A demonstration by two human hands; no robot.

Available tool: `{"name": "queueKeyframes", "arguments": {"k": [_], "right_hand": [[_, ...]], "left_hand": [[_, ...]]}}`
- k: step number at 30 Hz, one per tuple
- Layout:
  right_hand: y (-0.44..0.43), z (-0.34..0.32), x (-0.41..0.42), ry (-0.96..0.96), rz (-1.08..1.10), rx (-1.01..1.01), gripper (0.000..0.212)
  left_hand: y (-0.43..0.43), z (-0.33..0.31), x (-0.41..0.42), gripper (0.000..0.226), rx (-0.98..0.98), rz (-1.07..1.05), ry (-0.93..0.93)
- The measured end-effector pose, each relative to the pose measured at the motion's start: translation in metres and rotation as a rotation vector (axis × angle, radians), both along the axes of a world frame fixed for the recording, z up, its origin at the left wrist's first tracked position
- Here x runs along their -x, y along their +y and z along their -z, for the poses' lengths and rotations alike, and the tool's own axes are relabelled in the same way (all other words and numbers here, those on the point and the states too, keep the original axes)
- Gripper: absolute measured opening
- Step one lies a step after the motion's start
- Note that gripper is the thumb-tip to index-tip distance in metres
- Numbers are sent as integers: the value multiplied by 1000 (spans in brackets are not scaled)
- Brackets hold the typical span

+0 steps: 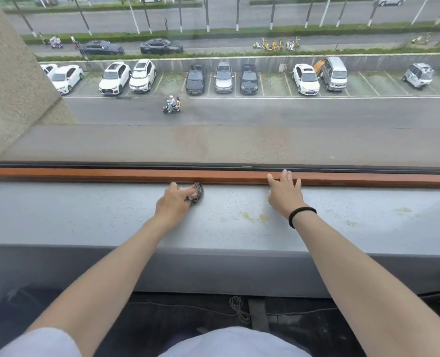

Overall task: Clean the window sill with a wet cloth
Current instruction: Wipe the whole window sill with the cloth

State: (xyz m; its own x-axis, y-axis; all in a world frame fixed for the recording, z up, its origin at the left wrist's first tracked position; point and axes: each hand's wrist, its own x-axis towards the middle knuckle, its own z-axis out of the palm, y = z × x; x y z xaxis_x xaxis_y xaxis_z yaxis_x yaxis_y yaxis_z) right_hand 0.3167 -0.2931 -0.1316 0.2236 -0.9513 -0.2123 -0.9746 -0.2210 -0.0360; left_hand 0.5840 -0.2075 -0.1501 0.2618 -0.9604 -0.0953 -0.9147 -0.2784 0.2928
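Fingers (191, 196) of the left hand (174, 206) curl round a small wadded cloth (197, 192) and press it onto the sill (85, 215). Those of the right hand (284, 193) lie straight and spread, holding nothing.

Both forearms (116, 266) reach forward over the sill's front edge, nearly level with it. The left one angles inward, and the right wrist wears a black band (302, 215). The left palm faces down with the wrist low, and the cloth pokes out past the knuckles on the far side. It sits near the back of the sill, just short of the wood strip (110, 173). The right palm lies flat, its fingertips touching that strip (a brace, by the look of it).

The step in hand seems to be wiping the back of the sill along the strip. Yellowish stains (247, 216) lie between the two hands, nearer the front, with more off to the right. To do it well, I would open the wad so more cloth meets the surface. I would also wipe in overlapping passes from back to front, bear down on the stains, and lift the right hand out of the way as the cloth comes over. Beyond the strip is the glass (213, 145).
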Motion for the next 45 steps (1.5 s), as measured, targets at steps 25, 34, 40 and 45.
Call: {"name": "queueKeyframes", "arguments": {"k": [25, 34, 40, 45], "right_hand": [[0, 17, -7, 59, -122, -99, 102], [2, 21, -6, 33, -121, -96, 107], [4, 17, -1, 50, -126, -102, 104], [8, 21, 2, 50, -116, -86, 95]], "left_hand": [[34, 12, 29, 46, 22, 73, 51], [59, 11, 66, 53, 23, 488, 32], [48, 2, 90, 50, -48, 423, 16], [56, 14, 72, 62, 27, 381, 5]]}}
